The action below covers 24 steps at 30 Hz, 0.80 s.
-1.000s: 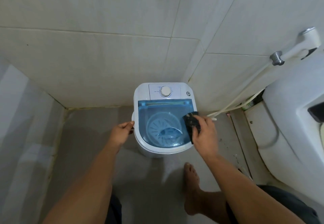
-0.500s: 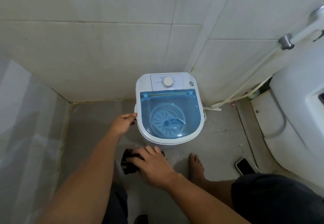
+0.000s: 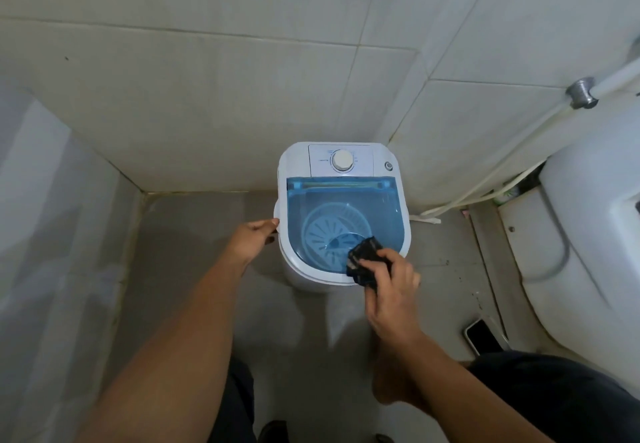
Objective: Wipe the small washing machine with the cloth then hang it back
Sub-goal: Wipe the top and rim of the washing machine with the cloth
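Dark cloth on the washer's lid.

The right hand (image 3: 391, 286) presses a crumpled black cloth (image 3: 363, 262) on the near right edge of the small washing machine (image 3: 341, 214), on its smooth translucent blue lid; the left hand (image 3: 252, 238) grips its rounded white left rim. Bare floor lies left.

Dark cloth (image 3: 364, 262) pressed on white washing machine's (image 3: 343, 214) seemingly closed blue lid.
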Each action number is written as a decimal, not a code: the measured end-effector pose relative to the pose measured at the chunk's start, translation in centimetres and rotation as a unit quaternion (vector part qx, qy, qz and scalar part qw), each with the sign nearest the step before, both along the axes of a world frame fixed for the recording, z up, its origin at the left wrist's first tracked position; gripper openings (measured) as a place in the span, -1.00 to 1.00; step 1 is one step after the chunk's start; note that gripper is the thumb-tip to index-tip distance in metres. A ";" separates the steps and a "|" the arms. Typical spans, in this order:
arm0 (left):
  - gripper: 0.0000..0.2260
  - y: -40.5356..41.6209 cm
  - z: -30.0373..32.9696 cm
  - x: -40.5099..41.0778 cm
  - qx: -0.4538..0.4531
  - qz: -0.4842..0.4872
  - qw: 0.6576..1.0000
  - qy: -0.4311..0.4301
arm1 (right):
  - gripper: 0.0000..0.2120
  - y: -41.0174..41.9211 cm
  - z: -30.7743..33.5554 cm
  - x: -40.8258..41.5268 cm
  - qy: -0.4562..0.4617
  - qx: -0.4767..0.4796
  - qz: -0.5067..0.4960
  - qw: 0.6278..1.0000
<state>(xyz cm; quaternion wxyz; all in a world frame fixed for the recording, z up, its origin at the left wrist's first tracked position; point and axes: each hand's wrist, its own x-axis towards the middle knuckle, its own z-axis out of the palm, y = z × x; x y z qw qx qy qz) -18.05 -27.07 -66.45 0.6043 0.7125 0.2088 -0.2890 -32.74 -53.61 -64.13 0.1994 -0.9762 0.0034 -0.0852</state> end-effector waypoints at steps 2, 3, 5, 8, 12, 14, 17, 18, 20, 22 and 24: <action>-0.70 -0.1 0.2 0.0 0.010 -0.003 1.000 0.004 | -0.46 1.5 -0.3 -0.3 0.005 -0.006 0.035 0.999; -0.70 -0.1 0.2 0.0 0.013 -0.004 1.000 0.005 | -0.45 2.1 -0.4 -0.4 0.010 -0.006 0.044 0.999; -0.70 -0.1 0.4 -0.1 0.007 -0.001 1.000 0.005 | -0.44 3.2 -0.5 -0.4 0.021 -0.009 0.059 0.998; -0.69 -0.1 0.5 0.0 -0.001 0.005 1.000 -0.001 | -0.51 4.6 -0.6 -0.6 0.032 -0.036 0.112 0.993; -0.68 0.3 0.6 0.1 -0.006 -0.014 1.000 0.004 | -0.44 6.8 -1.4 -0.4 0.019 -0.085 0.154 0.984; -0.70 0.6 0.4 -0.1 -0.036 -0.013 0.999 0.026 | -0.34 8.1 -1.5 0.5 0.013 -0.105 0.166 0.980; -0.69 1.6 -0.1 -0.5 -0.109 -0.005 0.992 0.065 | -0.38 10.1 -0.6 2.5 0.017 -0.115 0.172 0.978; -0.66 1.9 -0.4 -0.6 -0.127 0.002 0.990 0.068 | -0.41 10.7 -0.2 3.4 0.022 -0.120 0.173 0.977; -0.61 2.3 -1.3 -0.5 -0.155 0.033 0.984 0.080 | -0.46 11.6 0.4 5.5 0.031 -0.127 0.177 0.975; -0.59 2.3 -1.8 -0.5 -0.186 0.080 0.975 0.097 | -0.50 12.1 0.9 7.8 0.032 -0.129 0.187 0.973; -0.65 2.2 -1.7 -0.5 -0.189 0.101 0.971 0.105 | -0.53 12.3 1.4 10.7 0.022 -0.117 0.198 0.973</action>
